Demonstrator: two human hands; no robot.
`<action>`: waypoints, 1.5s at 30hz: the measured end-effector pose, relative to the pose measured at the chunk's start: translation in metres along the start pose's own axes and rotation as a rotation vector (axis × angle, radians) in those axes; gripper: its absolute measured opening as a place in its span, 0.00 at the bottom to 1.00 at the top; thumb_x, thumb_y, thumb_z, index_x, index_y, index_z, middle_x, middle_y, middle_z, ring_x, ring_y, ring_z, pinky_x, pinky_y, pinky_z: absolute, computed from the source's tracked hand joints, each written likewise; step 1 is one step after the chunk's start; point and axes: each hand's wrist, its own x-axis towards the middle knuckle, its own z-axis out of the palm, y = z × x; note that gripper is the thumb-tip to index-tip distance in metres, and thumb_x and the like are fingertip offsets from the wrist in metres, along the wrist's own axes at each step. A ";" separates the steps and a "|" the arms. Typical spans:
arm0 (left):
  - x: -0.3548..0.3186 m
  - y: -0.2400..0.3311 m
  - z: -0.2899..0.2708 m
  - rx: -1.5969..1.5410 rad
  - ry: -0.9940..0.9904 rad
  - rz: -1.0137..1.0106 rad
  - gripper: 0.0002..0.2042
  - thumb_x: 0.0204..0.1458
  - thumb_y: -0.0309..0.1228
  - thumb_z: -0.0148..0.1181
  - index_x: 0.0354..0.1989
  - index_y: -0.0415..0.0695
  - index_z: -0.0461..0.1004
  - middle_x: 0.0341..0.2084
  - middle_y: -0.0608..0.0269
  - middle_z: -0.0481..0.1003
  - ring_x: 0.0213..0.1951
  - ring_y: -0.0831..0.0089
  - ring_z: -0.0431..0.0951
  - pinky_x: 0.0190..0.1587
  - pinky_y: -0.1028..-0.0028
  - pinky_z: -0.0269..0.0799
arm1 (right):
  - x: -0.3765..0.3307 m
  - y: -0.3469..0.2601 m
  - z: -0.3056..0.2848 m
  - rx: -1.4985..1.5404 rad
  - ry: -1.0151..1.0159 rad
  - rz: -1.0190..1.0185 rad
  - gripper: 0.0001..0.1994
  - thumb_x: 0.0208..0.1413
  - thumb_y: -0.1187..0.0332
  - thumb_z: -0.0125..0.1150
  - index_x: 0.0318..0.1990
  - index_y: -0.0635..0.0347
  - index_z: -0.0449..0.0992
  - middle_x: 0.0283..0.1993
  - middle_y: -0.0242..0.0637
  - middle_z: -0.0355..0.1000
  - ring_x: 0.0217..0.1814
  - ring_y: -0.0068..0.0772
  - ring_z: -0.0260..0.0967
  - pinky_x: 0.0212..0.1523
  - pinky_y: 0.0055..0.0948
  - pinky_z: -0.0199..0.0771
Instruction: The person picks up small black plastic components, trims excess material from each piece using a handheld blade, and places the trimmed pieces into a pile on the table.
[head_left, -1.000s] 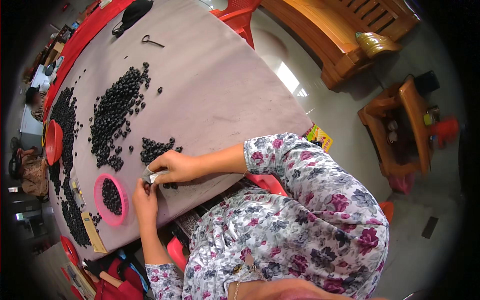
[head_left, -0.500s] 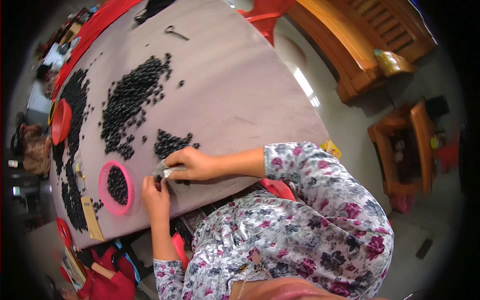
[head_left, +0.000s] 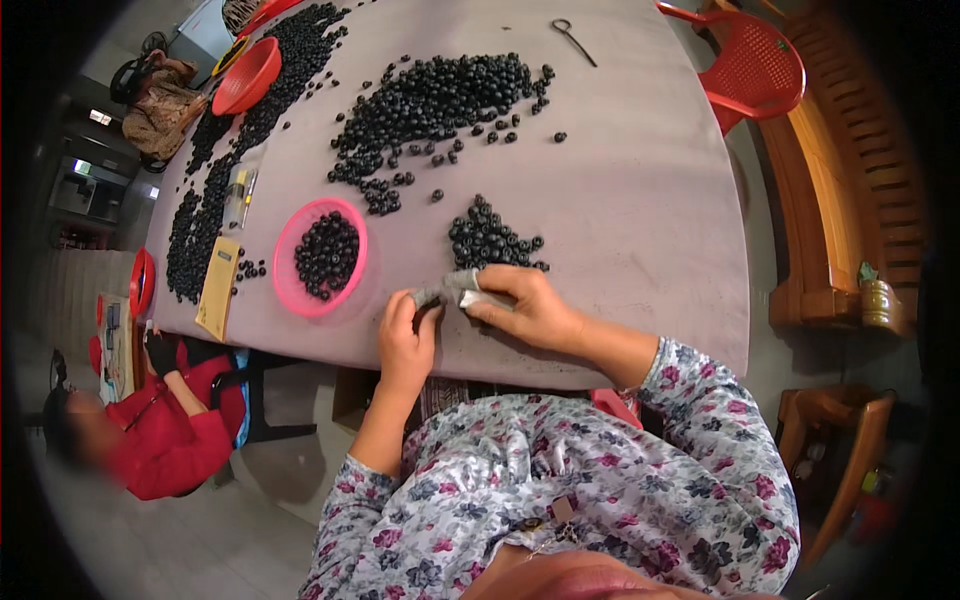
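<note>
My left hand is closed in a pinch near the table's front edge, with grey wrapping on a fingertip. Something small and dark shows between its finger and thumb, too hidden to name. Just right of it, my right hand is also pinched, a grey wrap around its index finger. A small white piece shows at the right thumb's tip; whether it is wrapping or a held thing I cannot tell. Beyond my fingers lies a small pile of black beads. A pink basket of similar beads stands left of my left hand.
A larger bead heap spreads farther back, and more beads lie along the left. Also on the table are a yellow-tan card, a red basket and a ring-ended metal tool. People sit at left; a red chair stands at right.
The whole view has swung, so the table and hands appear farther right. My fingertips remain close together, with a narrow gap between the hands now. The bead piles look unchanged.
</note>
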 end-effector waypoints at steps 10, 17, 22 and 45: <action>-0.017 0.005 -0.022 -0.778 -0.123 -0.401 0.11 0.54 0.18 0.56 0.45 0.37 0.71 0.36 0.66 0.75 0.36 0.81 0.74 0.42 0.79 0.70 | 0.008 -0.015 0.022 -0.059 -0.106 0.015 0.10 0.53 0.70 0.63 0.40 0.67 0.74 0.31 0.43 0.70 0.32 0.36 0.69 0.34 0.32 0.69; -0.032 0.003 -0.042 -0.943 -0.187 -0.417 0.09 0.55 0.22 0.58 0.44 0.37 0.73 0.35 0.67 0.76 0.34 0.82 0.73 0.38 0.81 0.69 | -0.002 -0.012 0.052 -0.031 -0.137 -0.093 0.12 0.54 0.70 0.62 0.44 0.67 0.74 0.35 0.44 0.73 0.36 0.33 0.71 0.39 0.28 0.71; -0.031 -0.001 -0.040 -1.099 -0.190 -0.593 0.08 0.56 0.25 0.57 0.44 0.38 0.74 0.35 0.66 0.76 0.31 0.81 0.72 0.35 0.81 0.68 | 0.000 -0.013 0.052 0.285 -0.248 0.196 0.13 0.56 0.70 0.61 0.47 0.66 0.73 0.34 0.33 0.74 0.37 0.19 0.67 0.40 0.25 0.70; -0.100 -0.173 -0.019 -1.511 -0.286 -0.767 0.10 0.60 0.34 0.54 0.40 0.39 0.72 0.27 0.65 0.72 0.27 0.77 0.71 0.31 0.78 0.67 | 0.001 0.107 0.168 0.535 -0.364 0.405 0.16 0.58 0.71 0.58 0.54 0.63 0.71 0.33 0.27 0.76 0.24 0.10 0.61 0.22 0.12 0.59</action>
